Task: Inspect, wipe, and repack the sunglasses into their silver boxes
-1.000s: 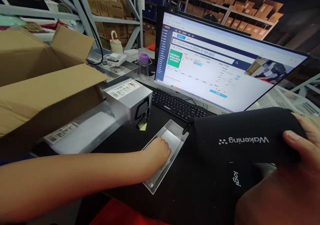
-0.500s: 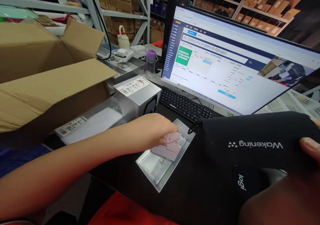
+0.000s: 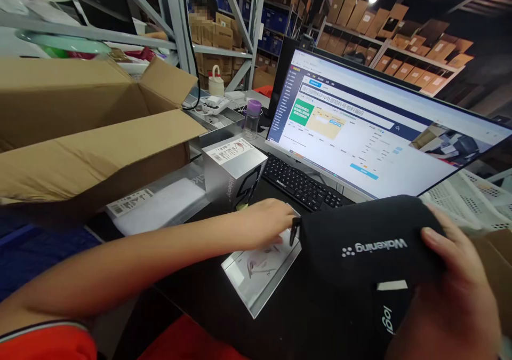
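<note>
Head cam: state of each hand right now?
Left hand: fingers extended over a printed sheet in a silver tray; grip cannot be told.
Right hand: closed, holding a black Wakening fabric sleeve.

Desk: matte black keyboard (image 3: 298, 186) below a wide flat monitor (image 3: 360, 125) showing a web form
Left: open brown cardboard carton (image 3: 88, 130)
Behind: clear bottle with purple cap (image 3: 252, 119); grey metal shelving (image 3: 174, 24) holding cardboard boxes
</note>
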`<control>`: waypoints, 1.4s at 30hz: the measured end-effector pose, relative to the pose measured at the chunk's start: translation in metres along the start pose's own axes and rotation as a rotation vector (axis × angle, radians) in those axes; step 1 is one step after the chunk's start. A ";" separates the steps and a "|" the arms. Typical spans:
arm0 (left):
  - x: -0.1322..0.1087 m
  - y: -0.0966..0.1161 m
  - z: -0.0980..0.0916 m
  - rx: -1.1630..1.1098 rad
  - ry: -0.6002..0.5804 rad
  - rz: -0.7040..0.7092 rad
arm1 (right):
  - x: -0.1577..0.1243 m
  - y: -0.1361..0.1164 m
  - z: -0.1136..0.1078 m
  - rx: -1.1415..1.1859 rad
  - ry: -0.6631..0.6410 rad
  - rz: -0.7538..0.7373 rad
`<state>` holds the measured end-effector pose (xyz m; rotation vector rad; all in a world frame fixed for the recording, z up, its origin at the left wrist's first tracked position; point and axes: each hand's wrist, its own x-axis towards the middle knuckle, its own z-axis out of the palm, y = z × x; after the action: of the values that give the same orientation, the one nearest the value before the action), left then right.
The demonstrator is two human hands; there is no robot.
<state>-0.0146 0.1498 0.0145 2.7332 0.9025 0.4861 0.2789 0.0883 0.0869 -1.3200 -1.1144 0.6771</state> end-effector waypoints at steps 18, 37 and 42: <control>-0.114 0.071 0.117 -0.208 0.603 -0.510 | -0.023 0.018 0.058 -0.224 -0.377 -0.129; -0.132 0.022 0.085 -0.462 0.540 -0.560 | -0.037 0.063 0.086 -1.147 -0.803 -0.355; -0.133 0.018 0.095 -0.493 0.504 -0.657 | -0.025 0.047 0.076 -1.062 -1.145 -0.254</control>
<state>-0.0695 0.0450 -0.0991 1.7576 1.4728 1.0902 0.2098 0.1050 0.0266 -1.5774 -2.7886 0.6563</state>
